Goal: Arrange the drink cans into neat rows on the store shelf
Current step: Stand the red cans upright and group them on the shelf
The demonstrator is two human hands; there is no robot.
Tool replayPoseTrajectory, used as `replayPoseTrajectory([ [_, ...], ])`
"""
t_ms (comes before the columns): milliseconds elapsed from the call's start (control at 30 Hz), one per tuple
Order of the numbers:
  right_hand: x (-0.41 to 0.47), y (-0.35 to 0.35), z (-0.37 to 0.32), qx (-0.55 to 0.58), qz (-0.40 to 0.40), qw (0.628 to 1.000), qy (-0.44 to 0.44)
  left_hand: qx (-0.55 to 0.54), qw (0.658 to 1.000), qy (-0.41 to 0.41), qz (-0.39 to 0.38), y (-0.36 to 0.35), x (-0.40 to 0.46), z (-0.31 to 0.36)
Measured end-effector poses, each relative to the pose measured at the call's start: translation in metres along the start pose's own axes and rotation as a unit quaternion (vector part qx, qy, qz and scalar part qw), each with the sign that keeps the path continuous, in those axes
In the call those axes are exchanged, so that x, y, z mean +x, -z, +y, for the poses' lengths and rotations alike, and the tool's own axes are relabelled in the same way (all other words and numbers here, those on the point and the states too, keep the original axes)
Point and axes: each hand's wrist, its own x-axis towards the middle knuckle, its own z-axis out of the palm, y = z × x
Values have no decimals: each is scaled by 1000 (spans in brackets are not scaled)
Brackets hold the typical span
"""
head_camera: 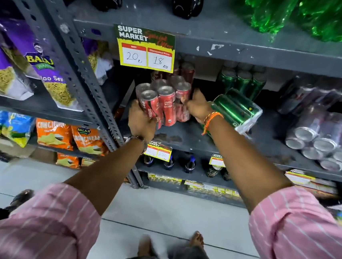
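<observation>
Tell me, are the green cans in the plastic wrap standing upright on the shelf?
No, the wrapped pack of green cans lies tipped on its side on the shelf, just beside the right hand.

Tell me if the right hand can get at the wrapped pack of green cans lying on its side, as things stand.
Probably yes. The green pack lies tipped on the shelf right beside the right hand, nothing between them. But that hand is gripping the red cans along with the left hand, so it must let go first.
</observation>
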Motion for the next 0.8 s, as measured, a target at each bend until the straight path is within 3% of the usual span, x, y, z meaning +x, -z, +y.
replayPoseTrajectory([
  [300, -44, -7, 21, -118, 64, 990, 53, 1, 999, -47, -26, 1, -26, -21],
  [467, -59, -24, 7, -128, 114, 984, 37, -60, 997, 23, -30, 5, -23, -7],
  [533, -71, -34, 4, -99, 162, 981, 28, -97, 994, 49, -33, 11, -19, -3],
  [633, -84, -52, 2, -17, 198, 980, 9, -49, 998, 19, -37, 21, 8, -3],
  [700, -86, -62, 0, 27, 204, 979, 4, -22, 996, -25, -82, 26, 33, -4],
  [800, -84, -72, -5, 76, 200, 977, -6, -32, 983, -11, -181, 23, 58, -3],
])
